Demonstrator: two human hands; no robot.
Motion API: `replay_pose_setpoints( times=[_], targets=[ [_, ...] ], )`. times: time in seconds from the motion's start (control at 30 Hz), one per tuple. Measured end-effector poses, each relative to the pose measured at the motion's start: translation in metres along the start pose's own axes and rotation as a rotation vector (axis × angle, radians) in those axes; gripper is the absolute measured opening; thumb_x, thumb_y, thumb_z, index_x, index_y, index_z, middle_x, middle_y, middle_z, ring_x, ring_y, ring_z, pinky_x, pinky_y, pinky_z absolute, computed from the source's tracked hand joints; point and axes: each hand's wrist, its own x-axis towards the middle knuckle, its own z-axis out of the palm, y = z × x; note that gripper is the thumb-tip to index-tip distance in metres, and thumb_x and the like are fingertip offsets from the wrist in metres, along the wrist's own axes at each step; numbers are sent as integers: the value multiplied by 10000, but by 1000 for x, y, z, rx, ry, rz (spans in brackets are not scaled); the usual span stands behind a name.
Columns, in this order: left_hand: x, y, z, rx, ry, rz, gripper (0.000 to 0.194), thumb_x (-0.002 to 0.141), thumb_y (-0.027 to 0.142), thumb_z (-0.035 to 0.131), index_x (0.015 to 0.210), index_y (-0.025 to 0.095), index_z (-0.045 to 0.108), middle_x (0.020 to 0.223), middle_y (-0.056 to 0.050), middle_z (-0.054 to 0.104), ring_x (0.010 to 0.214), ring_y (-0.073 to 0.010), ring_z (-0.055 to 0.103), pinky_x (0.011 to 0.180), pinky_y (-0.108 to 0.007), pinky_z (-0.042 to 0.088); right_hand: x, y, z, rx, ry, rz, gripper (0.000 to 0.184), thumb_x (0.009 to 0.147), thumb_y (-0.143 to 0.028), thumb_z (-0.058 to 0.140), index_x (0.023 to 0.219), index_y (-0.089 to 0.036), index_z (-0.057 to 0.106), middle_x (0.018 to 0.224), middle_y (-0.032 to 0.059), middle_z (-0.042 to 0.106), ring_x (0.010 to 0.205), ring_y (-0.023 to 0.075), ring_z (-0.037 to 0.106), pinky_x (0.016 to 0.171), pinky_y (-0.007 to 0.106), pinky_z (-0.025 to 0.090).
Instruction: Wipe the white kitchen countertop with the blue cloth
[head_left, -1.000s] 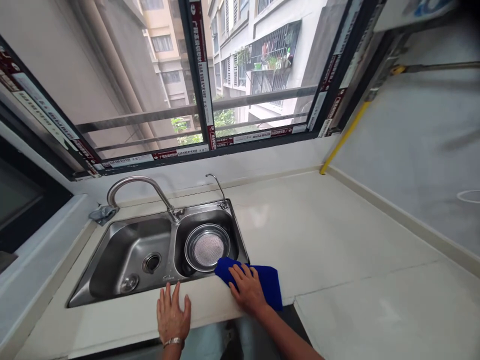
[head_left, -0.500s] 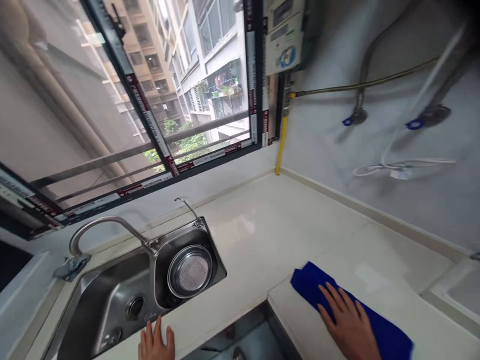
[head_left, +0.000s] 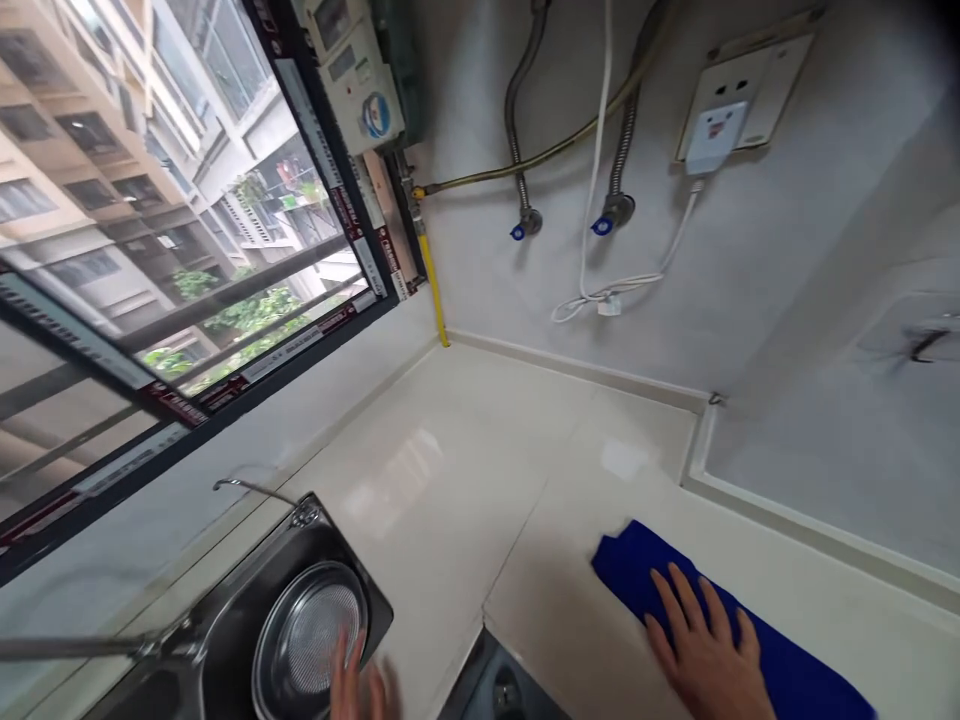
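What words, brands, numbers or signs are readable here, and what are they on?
None reads clearly.
Window-frame strips: printed lettering, too blurred to read.
Wall-mounted meter box: panel markings too small to read.
Round blue sticker on that box: its mark is unclear.
White plug: a small reddish mark, unreadable.
Blue cloth: no lettering visible.

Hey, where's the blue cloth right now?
In the head view, the blue cloth lies at the lower right on the counter, under the person's right hand.
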Motion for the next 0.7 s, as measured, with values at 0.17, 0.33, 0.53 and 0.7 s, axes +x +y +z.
replay_pose_setpoints(
  times=[0.17, 0.33, 0.53, 0.7],
  targets=[
    [65, 76, 30, -331, -122, -43, 431, 895, 504, 473, 1224, 285, 644, 1335, -70, 673, 1207, -259, 636, 1105, -451, 500, 59, -31, 34, -170, -104, 146, 653, 962, -463, 212, 1521, -163, 369, 1623, 101, 295, 1507, 359, 160, 1175, 662, 130],
    [127, 116, 56, -1006, -154, -430, 379, 851, 489, 559, 1127, 244, 647, 820, -11, 787, 749, -173, 720, 687, -289, 599, 127, -56, 47, -227, -233, 219, 622, 970, -464, 270, 1531, -208, 353, 1641, 66, 251, 1502, 346, 185, 1187, 629, 134],
    [157, 176, 125, -1165, -555, -788, 449, 679, 420, 708, 1094, 260, 644, 926, 8, 763, 815, -111, 698, 715, -185, 572, 154, -59, 32, -135, -377, 243, 620, 985, -479, 312, 1559, -251, 263, 1656, 43, 165, 1518, 333, 155, 1208, 605, 148],
    [122, 218, 184, -766, -1100, -198, 710, 711, 698, 548, 1198, 182, 580, 1219, -142, 712, 1167, -299, 647, 1067, -491, 522, 101, -55, 3, 35, -356, 69, 662, 965, -472, 438, 1567, -319, 207, 1650, 45, 175, 1513, 342, 172, 1194, 651, 200]
  ],
)
